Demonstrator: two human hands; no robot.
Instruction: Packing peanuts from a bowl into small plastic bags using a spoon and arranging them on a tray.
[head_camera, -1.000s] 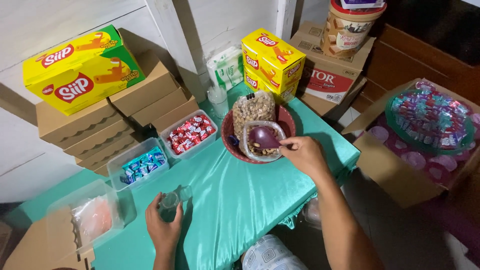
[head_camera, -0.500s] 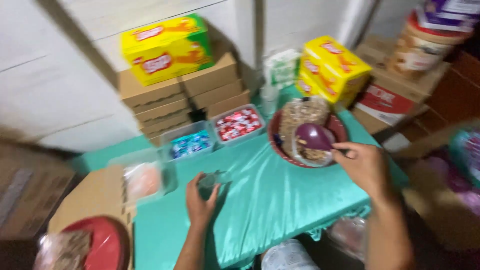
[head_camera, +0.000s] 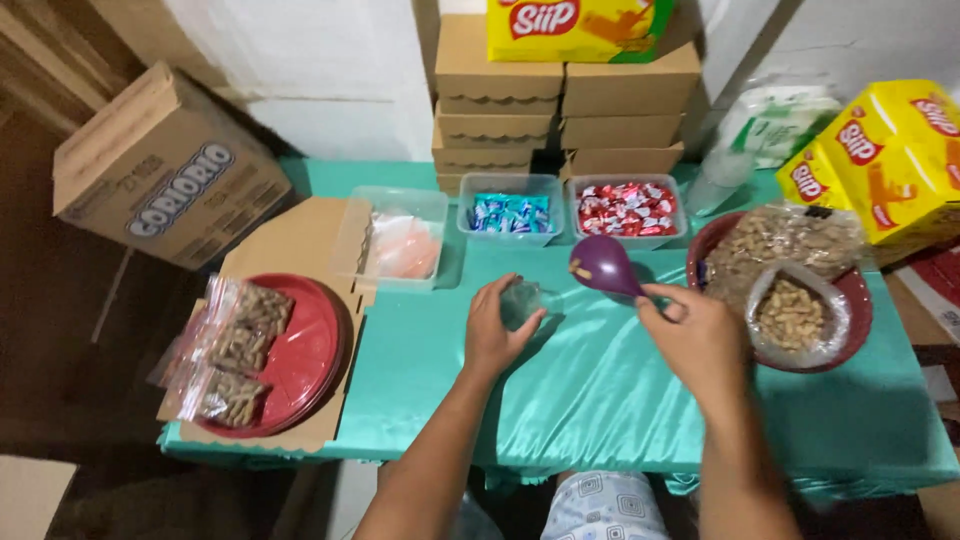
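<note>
Covering the bench (head_camera: 600, 400) is a teal satin cloth, with plain cardboard boxes (head_camera: 560, 110) stacked at twelve o'clock against a white wall. Left hand (head_camera: 495, 330) is curling its grip around a small clear plastic cup (head_camera: 520, 300), which is sitting on the cloth near the bench's middle. Right hand (head_camera: 700, 340) is pinching the handle of a purple scoop (head_camera: 605, 268); its long axis is running from four o'clock to ten o'clock, bowl pointing toward the cup. A maroon bowl (head_camera: 860, 300) of nut bags is lying at three o'clock.
</note>
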